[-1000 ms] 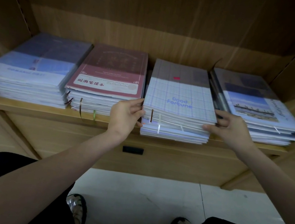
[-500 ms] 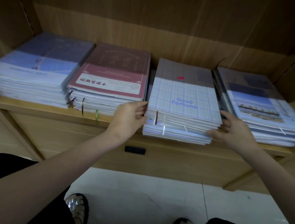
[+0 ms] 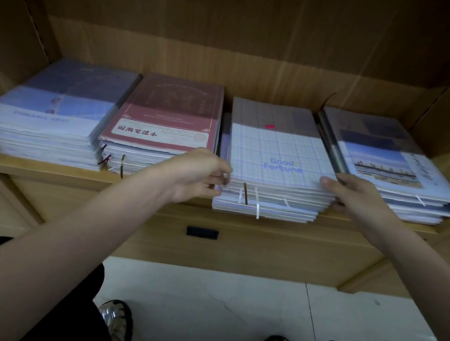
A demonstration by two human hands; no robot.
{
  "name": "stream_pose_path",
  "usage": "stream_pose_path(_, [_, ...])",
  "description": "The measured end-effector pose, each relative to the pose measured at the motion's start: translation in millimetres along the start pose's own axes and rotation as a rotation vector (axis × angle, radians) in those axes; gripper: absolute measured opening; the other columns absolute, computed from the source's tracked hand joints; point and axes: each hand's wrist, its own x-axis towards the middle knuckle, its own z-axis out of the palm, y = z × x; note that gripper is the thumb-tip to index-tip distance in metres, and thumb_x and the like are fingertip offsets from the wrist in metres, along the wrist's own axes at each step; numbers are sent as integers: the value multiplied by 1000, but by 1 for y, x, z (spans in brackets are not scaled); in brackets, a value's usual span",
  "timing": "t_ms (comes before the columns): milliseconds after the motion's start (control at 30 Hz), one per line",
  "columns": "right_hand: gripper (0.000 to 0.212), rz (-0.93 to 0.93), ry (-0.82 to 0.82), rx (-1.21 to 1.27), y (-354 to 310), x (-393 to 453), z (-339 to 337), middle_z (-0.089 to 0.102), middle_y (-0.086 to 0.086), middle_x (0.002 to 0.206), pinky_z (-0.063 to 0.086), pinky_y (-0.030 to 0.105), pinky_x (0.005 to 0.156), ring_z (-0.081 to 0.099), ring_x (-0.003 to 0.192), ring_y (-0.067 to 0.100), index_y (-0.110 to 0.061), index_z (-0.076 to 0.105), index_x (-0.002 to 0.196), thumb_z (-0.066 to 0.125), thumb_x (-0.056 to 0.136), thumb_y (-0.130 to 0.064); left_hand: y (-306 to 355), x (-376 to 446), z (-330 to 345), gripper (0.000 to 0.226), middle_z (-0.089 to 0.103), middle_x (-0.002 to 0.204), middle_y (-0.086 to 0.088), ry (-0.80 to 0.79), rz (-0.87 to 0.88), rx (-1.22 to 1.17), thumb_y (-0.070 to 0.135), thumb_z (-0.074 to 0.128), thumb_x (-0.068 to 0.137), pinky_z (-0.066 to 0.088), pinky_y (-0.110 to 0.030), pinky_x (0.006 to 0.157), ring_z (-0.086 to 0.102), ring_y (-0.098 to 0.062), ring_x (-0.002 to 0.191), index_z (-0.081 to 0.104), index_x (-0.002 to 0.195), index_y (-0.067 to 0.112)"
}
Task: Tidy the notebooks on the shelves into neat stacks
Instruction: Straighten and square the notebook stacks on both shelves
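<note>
Left grip: the left hand (image 3: 198, 173) has its fingers curled against the left edge of the grid-cover stack (image 3: 272, 172), pinching the upper notebooks at the near corner.
Right grip: the right hand (image 3: 361, 203) holds the stack's right edge, thumb lying on the top cover and fingers tucked out of sight down the side, so how far they wrap I cannot tell.
Held between: the upper part of the stack is squeezed from both sides; the lower notebooks jut toward the front and overhang the shelf (image 3: 48, 167) edge.
Risk, slip: if only the top portion is pushed back, the bottom few could stay proud of the edge or slide off, since their glossy wrappers look slick.
Risk, neighbours: the photo-cover stack (image 3: 391, 165) lies right of the grid-cover stack, touching or nearly so, and a sideways shove could skew it; the red-cover stack (image 3: 167, 119) sits just left of it with a narrow gap.
Risk, ribbons: loose bookmark ribbons (image 3: 256, 205) hang from its front and could snag under a finger.
Look of the stack: pale blue grid cover reading "Good Fortune", a small red mark farther back, layers uneven at the front.
Far left: a blue-cover stack (image 3: 49, 111) lies beyond the red-cover stack.
</note>
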Motion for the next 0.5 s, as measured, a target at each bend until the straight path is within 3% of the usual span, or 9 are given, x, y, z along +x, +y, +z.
stream_pose_path(67, [37, 19, 40, 14, -2, 2, 3, 58, 5, 110, 42, 31, 85, 53, 92, 17, -2, 52, 124, 58, 92, -18, 4, 0, 3, 7, 57, 90, -15, 9, -56, -176, -1, 46, 93, 51, -32, 81, 58, -22, 86, 50, 90, 3])
stream_pose_path(200, [41, 28, 65, 0, -5, 2, 4, 58, 3, 112, 44, 31, 88, 54, 98, 19, -1, 51, 127, 61, 90, -14, 10, 4, 8, 27, 44, 123, -23, 67, -35, -467, -5, 47, 91, 56, -31, 69, 55, -31, 102, 44, 118, -1])
stream_pose_path(267, [37, 32, 49, 29, -7, -1, 0, 62, 7, 114, 46, 31, 86, 57, 98, 21, -2, 53, 125, 61, 90, -12, 14, 7, 10, 31, 49, 119, -20, 46, -47, -598, 0, 51, 91, 58, -27, 62, 56, -27, 97, 46, 121, 0])
stream_pose_path(333, [41, 51, 42, 98, -9, -6, -1, 60, 0, 99, 44, 29, 85, 55, 96, 20, 1, 47, 129, 59, 91, -9, 17, 10, 17, 23, 57, 100, -11, 39, -36, -497, 11, 59, 90, 56, -24, 61, 55, -19, 86, 54, 110, 3])
stream_pose_path(400, [45, 62, 24, 117, -8, -8, -1, 58, -1, 100, 44, 29, 88, 54, 98, 20, 3, 44, 132, 58, 91, -9, 14, 16, 26, 22, 59, 88, -7, 87, 6, -304, 18, 62, 88, 53, -23, 67, 56, -17, 81, 55, 106, 6])
stream_pose_path(500, [45, 56, 17, -44, -8, -5, -1, 58, 6, 122, 44, 35, 99, 55, 107, 21, 0, 50, 128, 62, 90, -20, 8, 19, 33, 19, 61, 107, -17, 90, 16, -288, 8, 53, 93, 57, -32, 66, 62, -23, 85, 50, 110, 1])
